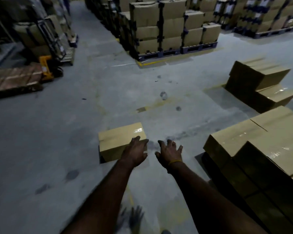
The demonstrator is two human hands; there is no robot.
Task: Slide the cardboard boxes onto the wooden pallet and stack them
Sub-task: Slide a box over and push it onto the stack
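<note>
- Both forearms are reaching out low from the bottom of the view, over the grey concrete floor point(41, 141).
- Left hand point(135, 152) is hovering over the near right corner of a lone cardboard box point(118, 141), fingers straight and loose; whether it is touching the top, I cannot tell.
- Right hand point(169, 152) is hanging in the air just beside that box, fingers spread, holding nothing, a yellow wristband point(174, 161) showing.
- That box is sitting flat on the floor, well apart from the stacked boxes point(254, 149) at right, where a dark pallet edge point(208, 159) is peeking out underneath.
- My call: the hands are setting up to take the box. Best to get one palm on each side face, low down, so it slides square rather than swivelling.
- Room-wise, bare floor is lying between box and stack, so the path looks open; the pallet lip is the snag, likely needing a lift.
- Further boxes point(259, 85) and a yellow pallet jack point(46, 68) are sitting well clear.
</note>
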